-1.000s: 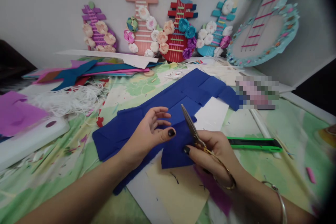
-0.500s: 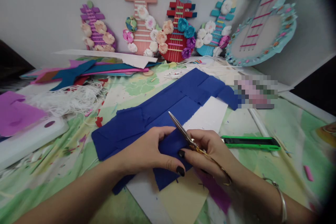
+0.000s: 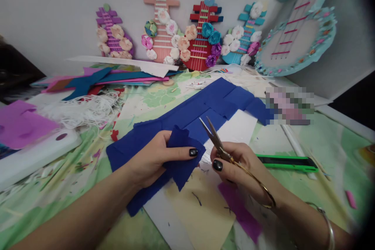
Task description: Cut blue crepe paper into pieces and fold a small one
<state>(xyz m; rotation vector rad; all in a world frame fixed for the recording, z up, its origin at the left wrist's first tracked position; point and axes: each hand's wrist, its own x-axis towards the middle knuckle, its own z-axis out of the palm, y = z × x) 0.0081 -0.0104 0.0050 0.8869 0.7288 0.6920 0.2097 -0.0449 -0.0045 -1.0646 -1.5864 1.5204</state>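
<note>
My left hand (image 3: 159, 156) pinches a small piece of dark blue crepe paper (image 3: 180, 140), its thumb pressed on top and the other fingers underneath. To the right of it, my right hand (image 3: 240, 164) holds gold-handled scissors (image 3: 215, 140), blades parted slightly and pointing up and left, apart from the piece. Under and behind the left hand lies a larger spread of blue crepe paper (image 3: 202, 101). A white sheet (image 3: 237, 127) and a cream sheet (image 3: 202, 207) with dark scraps lie beneath the hands, and a purple strip (image 3: 241, 215) is below the right hand.
A green box cutter (image 3: 290, 163) lies to the right. White string (image 3: 84, 111), magenta paper (image 3: 26, 125) and a white glue gun-like object (image 3: 43, 150) are at left. Decorated paper guitars, one red (image 3: 202, 35), lean against the wall. A pink stub (image 3: 350, 199) sits far right.
My left hand has lifted the blue piece up and leftward, away from the scissors. The scissors have moved slightly right, and their blades have parted.
</note>
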